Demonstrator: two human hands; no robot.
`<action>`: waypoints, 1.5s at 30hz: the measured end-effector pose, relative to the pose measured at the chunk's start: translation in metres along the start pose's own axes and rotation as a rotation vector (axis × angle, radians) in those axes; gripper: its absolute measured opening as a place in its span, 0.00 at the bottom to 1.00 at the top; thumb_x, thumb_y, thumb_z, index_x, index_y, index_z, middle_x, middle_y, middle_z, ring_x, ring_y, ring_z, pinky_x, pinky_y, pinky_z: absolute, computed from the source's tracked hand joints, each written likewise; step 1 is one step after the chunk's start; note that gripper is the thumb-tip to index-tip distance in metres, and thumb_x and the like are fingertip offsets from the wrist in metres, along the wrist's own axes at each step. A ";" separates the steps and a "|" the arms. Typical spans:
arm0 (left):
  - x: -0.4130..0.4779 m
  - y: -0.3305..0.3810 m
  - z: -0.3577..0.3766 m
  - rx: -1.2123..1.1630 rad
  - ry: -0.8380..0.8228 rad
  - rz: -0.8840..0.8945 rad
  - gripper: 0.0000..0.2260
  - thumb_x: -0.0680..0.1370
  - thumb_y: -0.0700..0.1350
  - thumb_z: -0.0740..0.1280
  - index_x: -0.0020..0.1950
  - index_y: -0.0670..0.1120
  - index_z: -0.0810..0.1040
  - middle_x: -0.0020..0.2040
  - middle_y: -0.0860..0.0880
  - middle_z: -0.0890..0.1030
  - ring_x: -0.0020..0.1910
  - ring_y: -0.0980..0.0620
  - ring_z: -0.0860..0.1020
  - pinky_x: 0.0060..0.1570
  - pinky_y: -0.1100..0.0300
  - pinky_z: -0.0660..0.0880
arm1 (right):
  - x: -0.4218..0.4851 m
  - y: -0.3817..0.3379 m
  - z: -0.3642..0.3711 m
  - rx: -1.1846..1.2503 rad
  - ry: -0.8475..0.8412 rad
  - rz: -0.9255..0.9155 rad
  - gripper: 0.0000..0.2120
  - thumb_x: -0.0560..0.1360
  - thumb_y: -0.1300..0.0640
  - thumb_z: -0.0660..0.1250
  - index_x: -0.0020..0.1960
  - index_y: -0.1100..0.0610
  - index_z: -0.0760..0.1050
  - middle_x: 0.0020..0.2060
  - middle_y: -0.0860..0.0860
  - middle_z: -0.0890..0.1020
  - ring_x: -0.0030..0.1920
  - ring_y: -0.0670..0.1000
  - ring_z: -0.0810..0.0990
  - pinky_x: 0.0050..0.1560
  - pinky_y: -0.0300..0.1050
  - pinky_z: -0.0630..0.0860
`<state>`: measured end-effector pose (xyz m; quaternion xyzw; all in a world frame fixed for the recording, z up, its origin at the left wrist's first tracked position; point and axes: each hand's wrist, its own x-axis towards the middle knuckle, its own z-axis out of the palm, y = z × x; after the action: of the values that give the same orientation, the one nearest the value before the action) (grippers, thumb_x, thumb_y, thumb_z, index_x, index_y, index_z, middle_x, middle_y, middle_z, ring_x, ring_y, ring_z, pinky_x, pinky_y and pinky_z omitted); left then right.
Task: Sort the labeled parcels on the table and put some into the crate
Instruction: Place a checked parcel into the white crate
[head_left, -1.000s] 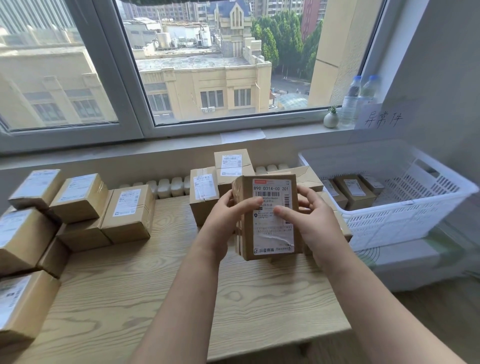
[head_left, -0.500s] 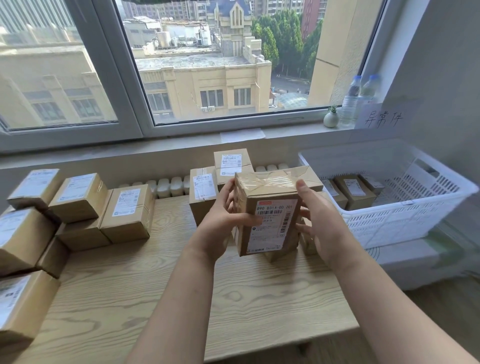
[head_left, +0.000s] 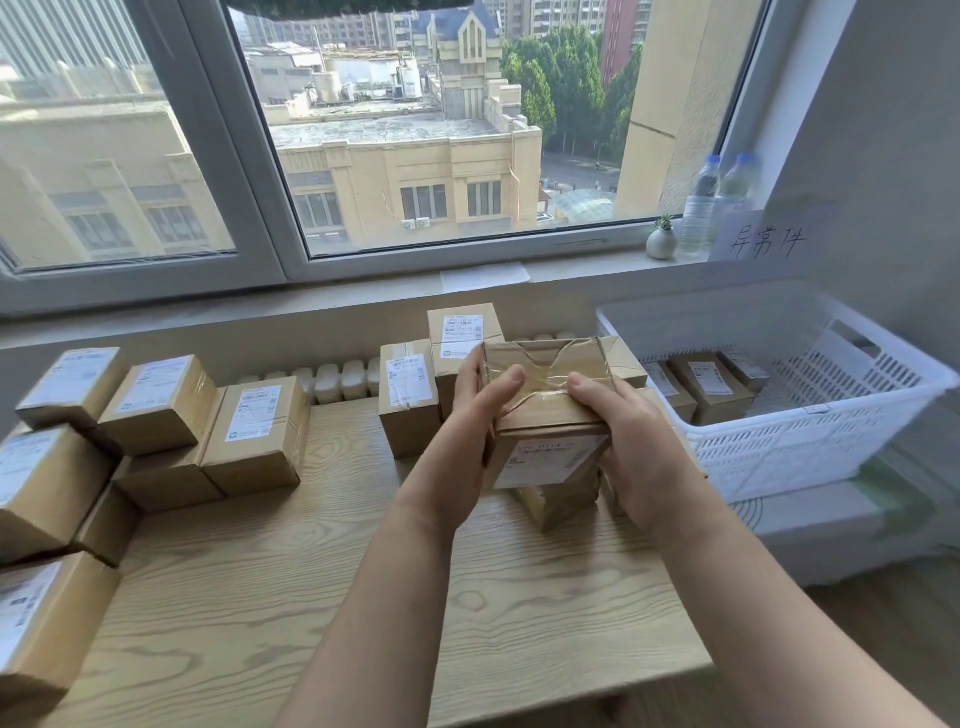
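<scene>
Far left, bench edge: heap of brown parcels (head_left: 57, 467), white labels up or sideways, piled two and three high.
Next right: one labelled parcel (head_left: 257, 434) lying flat against the heap.
Bench (head_left: 311, 597): pale wood grain.
Behind the bench, under the sill: row of white rounded pieces (head_left: 337, 379); I cannot tell what they are.
Centre back: upright parcel (head_left: 408, 402), label toward me, with a taller parcel (head_left: 462, 338) touching it just behind and to the right.

My left hand (head_left: 470, 426): grips the left side of the held parcel (head_left: 545, 415), thumb laid on the taped top, fingers curled round the far side.
Held parcel: brown carton, clear of the bench, tilted so its crinkled clear tape faces up and its white label (head_left: 545, 460) faces me. It hangs over a low parcel (head_left: 556, 506) lying on the right part of the bench, just left of the crate.
My right hand (head_left: 634, 452): grips the right side of the same carton, thumb on the taped top near the left thumb, fingers wrapped round the side and out of sight.

Right of the bench: white slotted crate (head_left: 779, 457), standing on a pale surface.
It holds three crated parcels (head_left: 711, 387), labels up, side by side in its left part.
Windowsill above the crate: small white vase (head_left: 661, 241) with a green sprig, two clear water bottles (head_left: 701, 213), and a handwritten paper sign (head_left: 763, 241).
</scene>
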<state>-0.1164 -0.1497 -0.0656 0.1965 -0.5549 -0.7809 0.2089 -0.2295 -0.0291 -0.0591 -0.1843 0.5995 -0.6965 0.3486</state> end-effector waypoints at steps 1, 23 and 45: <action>0.001 0.000 0.002 -0.018 0.040 -0.014 0.31 0.78 0.52 0.71 0.79 0.56 0.64 0.68 0.48 0.80 0.61 0.49 0.82 0.55 0.54 0.81 | 0.000 0.000 0.001 -0.017 -0.004 -0.009 0.19 0.74 0.48 0.73 0.62 0.54 0.80 0.55 0.56 0.85 0.49 0.53 0.85 0.41 0.50 0.80; 0.008 0.003 -0.001 0.115 0.157 -0.043 0.33 0.70 0.56 0.73 0.73 0.51 0.67 0.61 0.43 0.83 0.60 0.44 0.82 0.67 0.37 0.74 | 0.003 0.006 0.014 -0.056 0.010 -0.085 0.09 0.75 0.58 0.72 0.55 0.53 0.83 0.50 0.53 0.87 0.55 0.58 0.85 0.62 0.62 0.79; 0.008 0.020 -0.031 -0.201 0.046 -0.131 0.30 0.81 0.66 0.57 0.71 0.44 0.76 0.67 0.35 0.79 0.68 0.36 0.77 0.72 0.39 0.68 | 0.009 0.008 -0.002 -0.489 -0.181 -0.256 0.41 0.62 0.41 0.81 0.67 0.28 0.63 0.62 0.41 0.79 0.65 0.45 0.78 0.63 0.54 0.78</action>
<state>-0.1043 -0.1848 -0.0572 0.2284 -0.4549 -0.8398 0.1889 -0.2352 -0.0343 -0.0689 -0.3982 0.6880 -0.5505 0.2553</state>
